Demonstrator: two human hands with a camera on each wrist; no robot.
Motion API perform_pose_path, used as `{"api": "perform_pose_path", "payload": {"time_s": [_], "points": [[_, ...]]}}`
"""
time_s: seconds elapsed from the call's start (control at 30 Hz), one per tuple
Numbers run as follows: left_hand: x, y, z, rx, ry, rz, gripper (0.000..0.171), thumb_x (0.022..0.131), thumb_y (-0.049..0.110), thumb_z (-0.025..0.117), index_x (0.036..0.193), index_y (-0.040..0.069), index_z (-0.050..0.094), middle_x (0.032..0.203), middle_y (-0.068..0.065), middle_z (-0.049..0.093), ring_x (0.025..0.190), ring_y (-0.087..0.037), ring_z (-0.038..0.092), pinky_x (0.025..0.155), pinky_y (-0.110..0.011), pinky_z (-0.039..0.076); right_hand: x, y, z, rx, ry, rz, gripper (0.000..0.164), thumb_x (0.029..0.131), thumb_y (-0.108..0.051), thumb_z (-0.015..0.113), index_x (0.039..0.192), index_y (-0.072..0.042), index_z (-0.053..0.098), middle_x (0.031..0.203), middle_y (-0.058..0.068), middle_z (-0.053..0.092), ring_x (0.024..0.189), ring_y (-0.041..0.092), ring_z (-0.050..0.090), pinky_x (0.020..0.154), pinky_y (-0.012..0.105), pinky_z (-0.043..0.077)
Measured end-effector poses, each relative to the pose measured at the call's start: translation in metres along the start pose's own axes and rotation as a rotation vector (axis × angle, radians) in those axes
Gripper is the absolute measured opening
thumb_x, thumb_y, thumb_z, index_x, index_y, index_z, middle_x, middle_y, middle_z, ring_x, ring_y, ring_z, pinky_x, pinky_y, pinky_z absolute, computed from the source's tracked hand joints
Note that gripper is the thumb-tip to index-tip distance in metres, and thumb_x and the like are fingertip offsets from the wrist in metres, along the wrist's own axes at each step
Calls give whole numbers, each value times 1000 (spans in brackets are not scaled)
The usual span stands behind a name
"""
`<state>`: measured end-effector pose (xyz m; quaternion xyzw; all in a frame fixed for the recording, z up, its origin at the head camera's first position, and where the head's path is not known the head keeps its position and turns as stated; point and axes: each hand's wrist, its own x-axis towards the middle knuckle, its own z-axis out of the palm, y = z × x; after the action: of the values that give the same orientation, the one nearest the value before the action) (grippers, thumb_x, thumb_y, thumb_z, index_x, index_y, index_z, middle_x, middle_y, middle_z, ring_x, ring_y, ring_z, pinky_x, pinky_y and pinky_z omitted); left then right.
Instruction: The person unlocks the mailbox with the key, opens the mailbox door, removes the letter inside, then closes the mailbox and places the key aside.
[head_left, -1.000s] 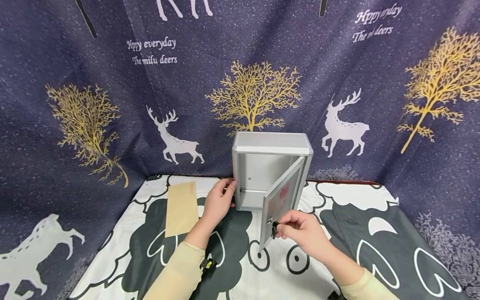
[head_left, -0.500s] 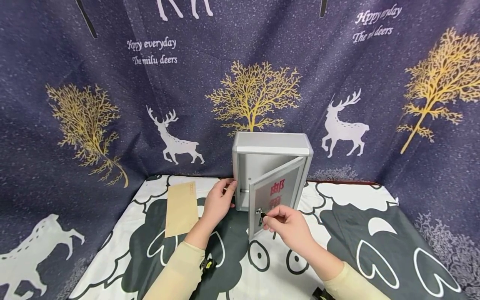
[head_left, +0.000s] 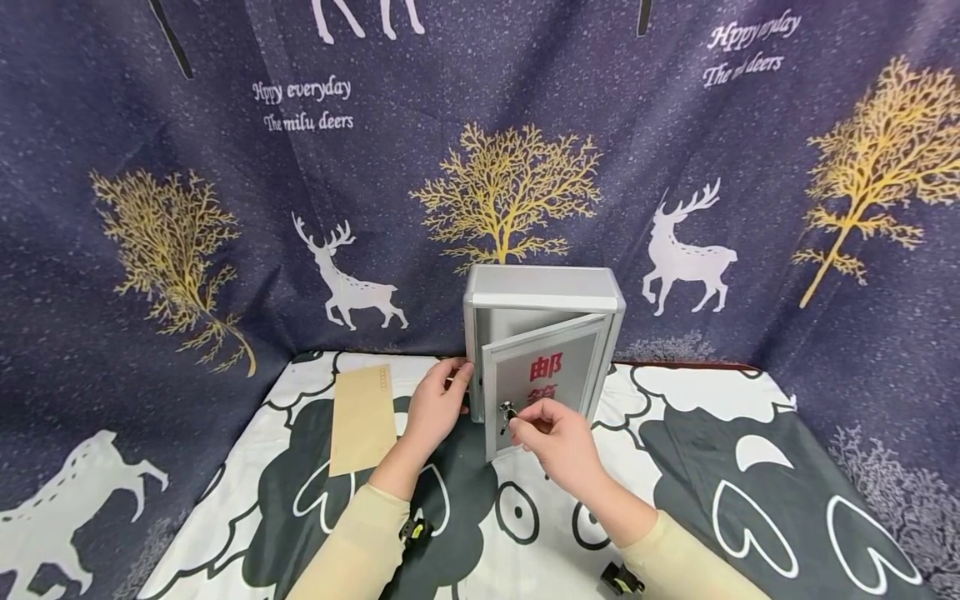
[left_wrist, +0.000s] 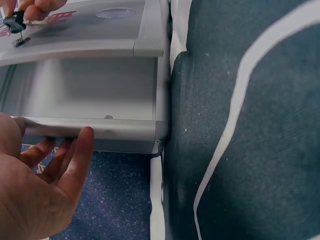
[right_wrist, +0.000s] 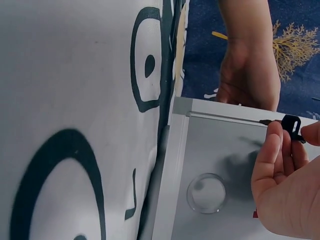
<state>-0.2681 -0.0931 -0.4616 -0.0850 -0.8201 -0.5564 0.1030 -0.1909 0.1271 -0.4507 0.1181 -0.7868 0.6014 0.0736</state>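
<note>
A silver metal mailbox (head_left: 543, 283) stands upright on the cloth. Its door (head_left: 576, 379), marked with red characters, is hinged on the right and stands ajar. My right hand (head_left: 558, 442) pinches the black-headed key (head_left: 512, 413) in the door's lock; a second key dangles by it. In the left wrist view the key (left_wrist: 14, 23) shows near the upper left corner. My left hand (head_left: 437, 402) grips the mailbox's left side, thumb at the front edge and fingers along the outer wall (left_wrist: 110, 131). Part of the bare interior (left_wrist: 100, 87) shows behind the door.
A tan envelope (head_left: 363, 421) lies flat on the cloth, left of my left hand. The black-and-white patterned cloth (head_left: 555, 558) covers the table. Behind the mailbox hangs a dark blue curtain (head_left: 420, 208) with deer and trees.
My right hand has swung the door left and inward, from wide open to ajar, keeping hold of the key. The left hand stays on the mailbox's side; the envelope has not moved.
</note>
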Motion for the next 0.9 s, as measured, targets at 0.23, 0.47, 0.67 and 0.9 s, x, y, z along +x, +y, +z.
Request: {"api": "perform_pose_path", "payload": {"time_s": [0.23, 0.47, 0.67, 0.9], "points": [[0, 0, 0, -13, 2, 0, 42, 117, 46, 60, 139, 14, 74, 129, -11, 68, 105, -37, 74, 68, -33, 65, 6, 0, 8, -18, 43, 3, 5, 100, -8, 80, 96, -9, 78, 80, 3, 79, 73, 25, 75, 61, 24, 52], [0, -1, 0, -13, 2, -8, 43, 116, 47, 60, 140, 14, 74, 130, -11, 68, 106, -32, 73, 69, -35, 66, 14, 1, 15, -11, 74, -22, 5, 101, -11, 80, 98, -8, 78, 82, 3, 79, 74, 29, 77, 63, 25, 53], [1, -1, 0, -7, 5, -7, 41, 116, 46, 60, 139, 15, 74, 129, -11, 68, 106, -31, 74, 67, -31, 65, 21, 2, 22, -35, 101, -35, 4, 102, -12, 79, 101, -9, 79, 81, 1, 79, 71, 15, 74, 61, 25, 52], [1, -2, 0, -18, 2, -1, 42, 116, 45, 60, 140, 12, 73, 128, -12, 68, 101, -28, 73, 68, -34, 66, 29, 4, 27, -61, 118, -43, 4, 103, -12, 79, 103, -9, 80, 82, 12, 80, 71, 14, 72, 58, 25, 48]]}}
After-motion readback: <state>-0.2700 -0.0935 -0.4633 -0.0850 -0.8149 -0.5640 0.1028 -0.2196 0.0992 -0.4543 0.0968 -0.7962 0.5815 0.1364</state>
